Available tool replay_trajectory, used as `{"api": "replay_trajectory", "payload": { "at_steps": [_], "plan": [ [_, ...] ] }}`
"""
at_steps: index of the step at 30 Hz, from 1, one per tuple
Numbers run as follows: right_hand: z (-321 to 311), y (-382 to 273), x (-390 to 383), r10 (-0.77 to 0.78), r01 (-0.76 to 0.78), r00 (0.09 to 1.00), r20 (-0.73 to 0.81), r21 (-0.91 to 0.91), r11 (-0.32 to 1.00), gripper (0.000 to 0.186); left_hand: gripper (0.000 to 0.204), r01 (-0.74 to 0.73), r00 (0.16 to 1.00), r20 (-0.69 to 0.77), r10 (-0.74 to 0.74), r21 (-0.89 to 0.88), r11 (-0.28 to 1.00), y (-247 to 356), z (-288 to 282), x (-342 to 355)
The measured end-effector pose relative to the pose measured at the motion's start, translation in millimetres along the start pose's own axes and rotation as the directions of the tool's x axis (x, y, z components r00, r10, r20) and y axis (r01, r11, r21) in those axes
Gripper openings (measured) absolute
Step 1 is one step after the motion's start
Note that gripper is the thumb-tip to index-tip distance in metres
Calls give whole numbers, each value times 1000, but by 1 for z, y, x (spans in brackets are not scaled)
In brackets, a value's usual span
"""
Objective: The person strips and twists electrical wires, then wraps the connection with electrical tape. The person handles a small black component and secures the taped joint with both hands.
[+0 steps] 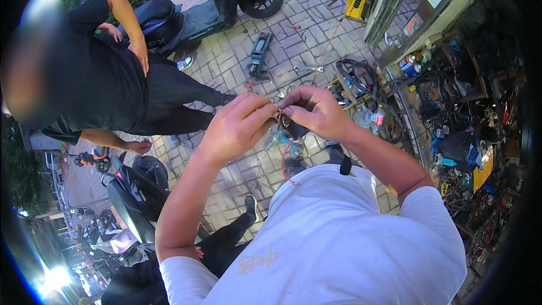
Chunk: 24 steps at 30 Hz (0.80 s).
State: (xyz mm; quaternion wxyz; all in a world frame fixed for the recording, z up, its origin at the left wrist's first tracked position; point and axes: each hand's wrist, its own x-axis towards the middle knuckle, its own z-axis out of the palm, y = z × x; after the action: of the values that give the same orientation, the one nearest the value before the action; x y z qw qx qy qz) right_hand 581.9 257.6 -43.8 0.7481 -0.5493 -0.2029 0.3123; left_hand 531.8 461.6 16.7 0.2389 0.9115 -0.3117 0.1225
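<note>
A small dark connector [293, 128] was held between the two hands, raised over the paved ground [237, 68]. The left hand [237, 127] was curled, its fingertips [270, 112] pinched on the connector's left end. The right hand [316, 112] was closed around its upper right side, thumb pressed near the other hand's fingertips. A red wire [284, 161] was seen hanging below the connector. A floor jack [258, 53] lay far beyond, and a bystander in black [107, 79] stood at the left.

A blue can with a pale label [407, 66] stands on the right-hand bench; a clear bottle with a red-and-white label [377, 117] stands lower down. A red-and-white sticker [413, 24] sits on the cabinet edge above.
</note>
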Motion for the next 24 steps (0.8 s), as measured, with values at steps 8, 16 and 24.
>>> {"api": "replay_trajectory", "payload": {
  "at_steps": [8,16,24],
  "plan": [
    [-7,-4,6,18,-58,982,186,213,975,29,24,-79,996,29,79,-3,997,4,0,7],
    [-10,-6,8,180,-116,965,193,-301,946,43,14,212,976,93,-195,-236,948,15,8,-1],
    [-2,-24,-2,243,-163,937,252,-300,940,47,13,238,971,71,-230,-130,963,20,2,-5]
  ]
}}
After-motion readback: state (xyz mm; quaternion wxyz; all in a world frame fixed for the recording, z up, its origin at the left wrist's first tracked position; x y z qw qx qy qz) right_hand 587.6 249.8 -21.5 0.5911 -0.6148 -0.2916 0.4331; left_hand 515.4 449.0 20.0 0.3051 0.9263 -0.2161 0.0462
